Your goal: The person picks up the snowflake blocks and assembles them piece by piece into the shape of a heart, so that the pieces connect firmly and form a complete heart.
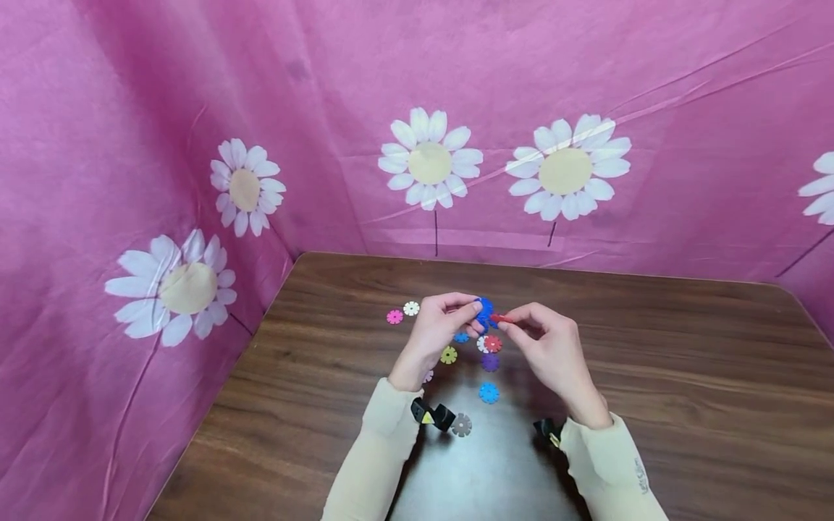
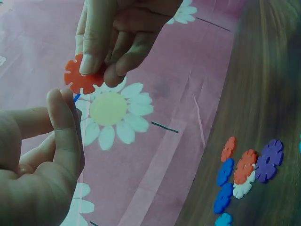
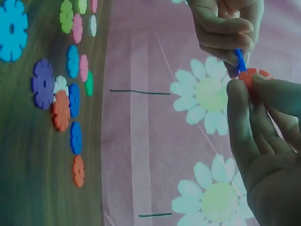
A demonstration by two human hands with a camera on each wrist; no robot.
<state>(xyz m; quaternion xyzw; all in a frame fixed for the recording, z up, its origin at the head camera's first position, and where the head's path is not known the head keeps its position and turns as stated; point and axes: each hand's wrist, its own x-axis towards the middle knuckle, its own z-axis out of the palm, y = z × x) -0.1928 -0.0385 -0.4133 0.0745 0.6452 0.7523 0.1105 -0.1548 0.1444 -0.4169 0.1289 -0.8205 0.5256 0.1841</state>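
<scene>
Gray disc (image 1: 461, 425) lies nearest, short of purple disc (image 1: 490, 362) and left of it. Light-blue disc (image 1: 489, 393) sits just short of purple disc. Loose red disc (image 1: 493, 344) overlaps white disc (image 1: 481, 344) just beyond purple disc; loose scatter likely leaves colours visible. Above and beyond purple disc, left hand (image 1: 434, 329) pinches raised blue disc (image 3: 241, 60); right hand (image 1: 552, 345), rightward of purple disc, pinches raised red disc (image 2: 74, 76). Fingertip holds probably keep notched rims exposed, discs turned crosswise; contact between them hard to tell. Flowered curtain (image 1: 339, 79) hangs behind, farthest from purple disc.
</scene>
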